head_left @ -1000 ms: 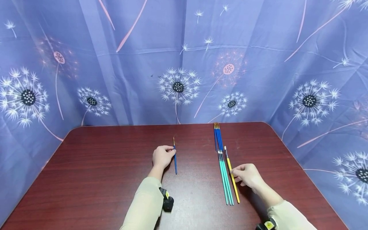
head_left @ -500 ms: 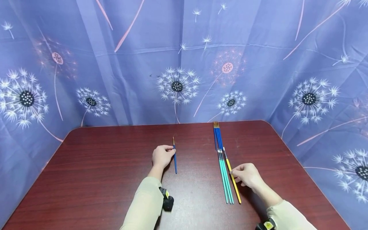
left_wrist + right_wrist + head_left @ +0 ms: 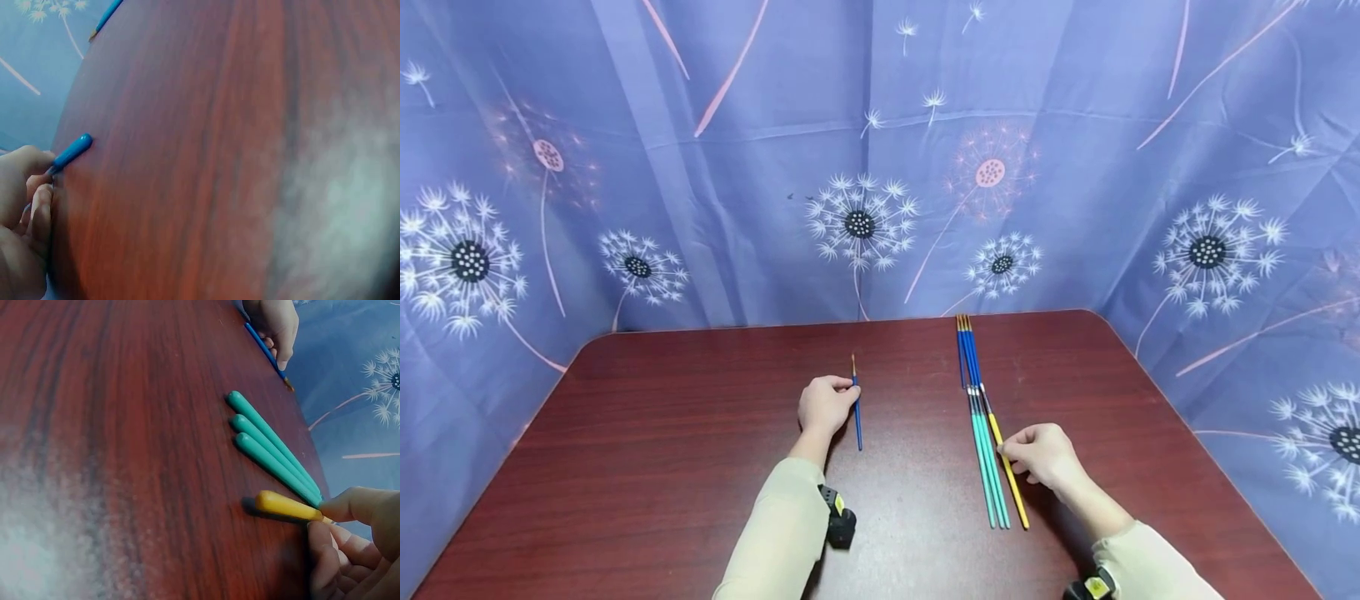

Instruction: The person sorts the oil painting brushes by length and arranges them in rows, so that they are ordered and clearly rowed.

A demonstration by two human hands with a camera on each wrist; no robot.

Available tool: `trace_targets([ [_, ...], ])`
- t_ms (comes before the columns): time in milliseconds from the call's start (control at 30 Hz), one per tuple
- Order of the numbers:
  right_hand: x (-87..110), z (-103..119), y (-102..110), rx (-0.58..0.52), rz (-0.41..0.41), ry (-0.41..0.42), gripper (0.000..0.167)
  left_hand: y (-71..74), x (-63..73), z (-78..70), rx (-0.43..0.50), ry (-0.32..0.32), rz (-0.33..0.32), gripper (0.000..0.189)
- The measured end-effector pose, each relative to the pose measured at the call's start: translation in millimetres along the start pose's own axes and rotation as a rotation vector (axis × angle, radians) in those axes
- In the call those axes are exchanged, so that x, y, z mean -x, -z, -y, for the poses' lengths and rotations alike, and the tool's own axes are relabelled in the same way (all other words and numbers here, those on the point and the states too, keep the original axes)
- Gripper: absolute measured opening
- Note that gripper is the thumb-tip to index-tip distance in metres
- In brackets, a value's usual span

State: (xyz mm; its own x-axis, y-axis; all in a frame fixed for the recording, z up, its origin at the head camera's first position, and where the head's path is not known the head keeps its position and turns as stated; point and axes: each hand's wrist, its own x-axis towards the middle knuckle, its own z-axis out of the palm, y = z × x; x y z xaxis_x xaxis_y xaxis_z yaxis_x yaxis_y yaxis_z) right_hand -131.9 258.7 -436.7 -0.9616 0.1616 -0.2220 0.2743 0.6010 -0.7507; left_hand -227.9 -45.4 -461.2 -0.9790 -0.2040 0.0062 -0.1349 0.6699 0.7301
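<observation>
My left hand (image 3: 824, 405) pinches a blue paintbrush (image 3: 859, 427) between thumb and finger, bristles toward the table's far edge. In the left wrist view the blue handle end (image 3: 76, 149) pokes out past the fingers. On the right, my right hand (image 3: 1043, 454) pinches a yellow paintbrush (image 3: 1013, 487) by its handle. This brush lies just right of three green paintbrushes (image 3: 988, 467), its bristle end close against theirs and its handle end angled away. Beyond the green ones, several blue paintbrushes (image 3: 970, 354) lie side by side, tips at the far edge.
The dark red wooden table (image 3: 662, 467) has rounded far corners. Behind it hangs a blue-purple cloth (image 3: 760, 208) with dandelion prints. A black wrist camera (image 3: 841, 527) sits on the left sleeve, another (image 3: 1090, 587) on the right.
The bristle end of the yellow paintbrush has shifted left toward the green ones, with the right hand still holding it. The left hand and its blue paintbrush have stayed nearly still.
</observation>
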Motion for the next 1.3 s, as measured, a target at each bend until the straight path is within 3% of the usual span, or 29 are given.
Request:
trace_targets([
  [367,-4.2,-1,5,-0.009,0.013,0.04,0.021,-11.8,5.8,-14.5,-0.098,0.054,-0.083,0.021],
  [767,-6.8,-2,4,-0.003,-0.004,0.04,0.021,-17.6,5.2,-19.7,-0.181,-0.004,-0.157,0.015],
  [1100,-8.2,-5,4,-0.013,-0.004,0.035,0.023,-13.3,6.6,-20.8,-0.094,0.065,-0.144,0.017],
  [1300,-7.9,-6,4,-0.023,-0.001,0.045,0.022,-10.6,5.5,-20.7,0.009,0.117,-0.127,0.021],
])
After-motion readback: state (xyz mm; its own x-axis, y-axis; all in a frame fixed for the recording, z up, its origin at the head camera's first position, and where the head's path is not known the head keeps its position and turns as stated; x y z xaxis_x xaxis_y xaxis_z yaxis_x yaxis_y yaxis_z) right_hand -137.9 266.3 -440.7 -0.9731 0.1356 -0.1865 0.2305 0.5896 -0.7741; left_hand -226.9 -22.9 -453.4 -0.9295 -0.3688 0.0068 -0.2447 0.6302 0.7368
